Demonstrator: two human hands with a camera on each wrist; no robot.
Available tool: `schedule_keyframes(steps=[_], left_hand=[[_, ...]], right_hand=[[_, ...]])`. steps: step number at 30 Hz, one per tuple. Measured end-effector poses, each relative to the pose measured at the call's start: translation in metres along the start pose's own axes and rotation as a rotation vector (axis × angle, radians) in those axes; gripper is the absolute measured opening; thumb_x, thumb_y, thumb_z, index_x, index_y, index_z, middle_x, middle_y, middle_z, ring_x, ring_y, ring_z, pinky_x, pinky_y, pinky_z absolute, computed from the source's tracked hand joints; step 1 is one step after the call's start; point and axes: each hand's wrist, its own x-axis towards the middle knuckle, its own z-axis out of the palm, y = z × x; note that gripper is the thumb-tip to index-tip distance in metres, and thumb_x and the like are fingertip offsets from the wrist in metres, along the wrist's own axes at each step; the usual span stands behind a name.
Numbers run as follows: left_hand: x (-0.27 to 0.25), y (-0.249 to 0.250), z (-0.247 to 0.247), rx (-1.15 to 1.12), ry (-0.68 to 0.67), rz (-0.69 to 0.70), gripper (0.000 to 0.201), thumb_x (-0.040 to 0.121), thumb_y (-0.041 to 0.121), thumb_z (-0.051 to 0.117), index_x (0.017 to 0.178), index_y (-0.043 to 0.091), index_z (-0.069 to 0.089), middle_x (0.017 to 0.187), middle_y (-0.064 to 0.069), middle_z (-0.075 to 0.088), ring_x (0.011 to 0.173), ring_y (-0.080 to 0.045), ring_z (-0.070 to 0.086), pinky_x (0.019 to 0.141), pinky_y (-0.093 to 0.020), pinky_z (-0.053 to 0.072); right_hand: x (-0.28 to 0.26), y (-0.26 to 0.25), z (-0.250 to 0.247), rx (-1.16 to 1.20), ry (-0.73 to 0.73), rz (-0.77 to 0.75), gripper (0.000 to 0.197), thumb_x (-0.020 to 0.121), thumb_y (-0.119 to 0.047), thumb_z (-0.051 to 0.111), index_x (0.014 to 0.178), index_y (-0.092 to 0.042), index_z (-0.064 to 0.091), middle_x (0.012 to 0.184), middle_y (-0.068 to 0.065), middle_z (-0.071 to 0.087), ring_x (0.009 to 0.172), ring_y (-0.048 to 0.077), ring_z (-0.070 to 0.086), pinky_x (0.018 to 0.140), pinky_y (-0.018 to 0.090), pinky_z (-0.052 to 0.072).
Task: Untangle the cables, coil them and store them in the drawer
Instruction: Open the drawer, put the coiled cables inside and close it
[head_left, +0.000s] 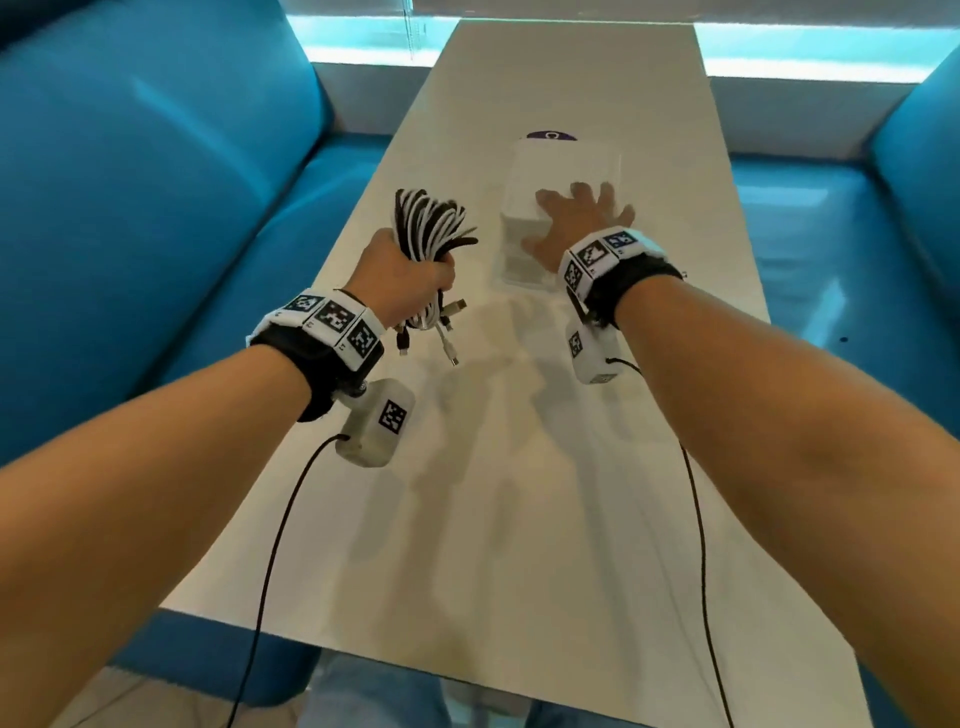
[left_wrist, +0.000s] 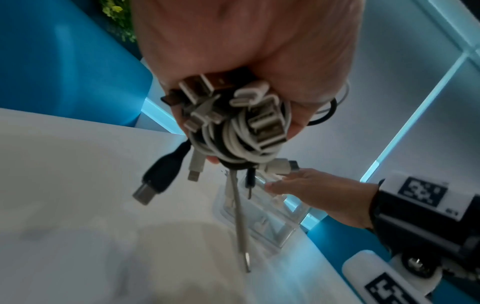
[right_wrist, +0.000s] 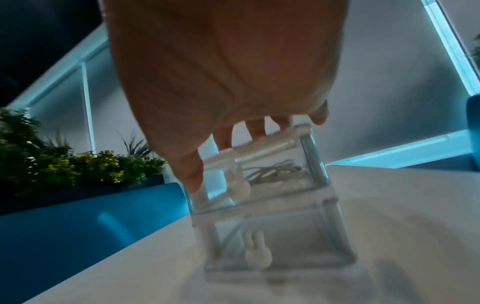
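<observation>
My left hand (head_left: 402, 278) grips a coiled bundle of black and white cables (head_left: 434, 226) above the white table (head_left: 519, 467); plug ends (left_wrist: 231, 115) dangle below the fist. To its right stands a clear plastic drawer unit (head_left: 563, 171) with two drawers, each with a small white rabbit-shaped knob (right_wrist: 258, 255). A pale cable (right_wrist: 272, 172) lies inside the upper drawer. My right hand (head_left: 579, 226) lies spread over the top of the unit, fingers straight, fingertips (right_wrist: 255, 131) at its top edge. Both drawers look closed.
Blue sofas (head_left: 130, 208) flank the long table on both sides. A small purple object (head_left: 551, 135) lies just behind the drawer unit. Green plants (right_wrist: 64, 164) stand behind the left sofa. Thin black wrist-camera leads (head_left: 270, 561) hang over the table's near edge.
</observation>
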Motion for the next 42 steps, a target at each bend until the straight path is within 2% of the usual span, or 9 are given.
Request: schedule_keyframes(steps=[7,14,19,22,25,28,33,38,42], left_hand=[[-0.009,0.007,0.017,0.204,-0.019,0.093,0.011,0.075,0.020,0.064,0.083,0.014,0.062,0.070,0.002,0.059,0.063,-0.013,0.056,0.049,-0.020,0.039],[-0.039,0.024,0.022,0.530,-0.128,0.214,0.017,0.076,0.034,0.067,0.080,0.021,0.058,0.073,0.000,0.060,0.076,-0.027,0.061,0.069,-0.032,0.049],[-0.070,0.032,0.017,0.788,-0.202,0.285,0.026,0.076,0.037,0.068,0.092,0.021,0.054,0.082,-0.004,0.059,0.078,-0.028,0.056,0.072,-0.032,0.044],[-0.091,0.028,0.013,0.837,-0.176,0.356,0.022,0.076,0.039,0.068,0.088,0.025,0.055,0.075,-0.001,0.056,0.074,-0.027,0.055,0.071,-0.032,0.044],[-0.106,0.022,0.010,0.818,-0.177,0.372,0.019,0.079,0.037,0.067,0.082,0.027,0.050,0.069,0.003,0.052,0.074,-0.027,0.054,0.069,-0.031,0.041],[-0.114,0.020,0.009,0.770,-0.183,0.378,0.019,0.081,0.037,0.065,0.083,0.024,0.052,0.071,0.000,0.055,0.076,-0.029,0.056,0.070,-0.032,0.042],[-0.124,0.013,0.008,0.675,-0.181,0.341,0.022,0.079,0.035,0.068,0.086,0.021,0.052,0.083,-0.005,0.061,0.082,-0.030,0.059,0.072,-0.033,0.047],[-0.128,0.008,0.006,0.654,-0.190,0.339,0.027,0.078,0.043,0.069,0.089,0.024,0.054,0.083,-0.001,0.058,0.087,-0.028,0.060,0.070,-0.030,0.042],[-0.131,0.006,0.007,0.680,-0.175,0.383,0.037,0.080,0.045,0.069,0.107,0.021,0.062,0.097,-0.005,0.067,0.095,-0.029,0.062,0.075,-0.030,0.043]], right_hand=[[-0.045,0.003,0.006,0.038,0.063,-0.109,0.056,0.088,-0.030,0.057,0.140,-0.038,0.037,0.147,0.001,0.030,0.140,0.031,0.019,0.104,0.053,0.034],[-0.142,-0.009,0.012,-0.040,0.077,-0.192,0.049,0.090,-0.035,0.054,0.137,-0.030,0.042,0.143,0.003,0.031,0.137,0.033,0.018,0.096,0.053,0.037],[-0.182,-0.005,0.017,0.084,0.075,-0.209,0.050,0.087,-0.033,0.058,0.136,-0.026,0.047,0.146,0.000,0.034,0.140,0.028,0.020,0.101,0.052,0.039],[-0.202,0.002,0.023,0.563,0.249,-0.143,0.037,0.082,-0.029,0.066,0.117,-0.019,0.063,0.127,0.002,0.053,0.119,0.018,0.049,0.097,0.034,0.044],[-0.230,0.004,0.029,0.854,0.439,0.038,0.030,0.082,-0.017,0.067,0.112,-0.017,0.064,0.118,0.001,0.054,0.106,0.010,0.052,0.086,0.005,0.035],[-0.251,-0.001,0.042,0.994,0.396,0.195,0.038,0.083,-0.008,0.058,0.116,-0.026,0.054,0.117,0.002,0.048,0.103,0.009,0.050,0.090,0.020,0.044],[-0.256,-0.008,0.054,1.187,0.451,0.437,0.038,0.083,-0.005,0.057,0.113,-0.019,0.040,0.096,-0.001,0.051,0.076,0.007,0.053,0.061,0.016,0.041],[-0.257,-0.027,0.082,1.188,0.046,0.590,0.035,0.058,-0.029,0.070,0.086,-0.029,0.050,0.103,0.010,0.068,0.089,0.029,0.065,0.085,0.048,0.055],[-0.247,-0.035,0.086,1.169,0.096,0.652,0.026,0.064,-0.034,0.077,0.078,-0.018,0.062,0.091,0.009,0.072,0.086,0.032,0.068,0.081,0.039,0.056]])
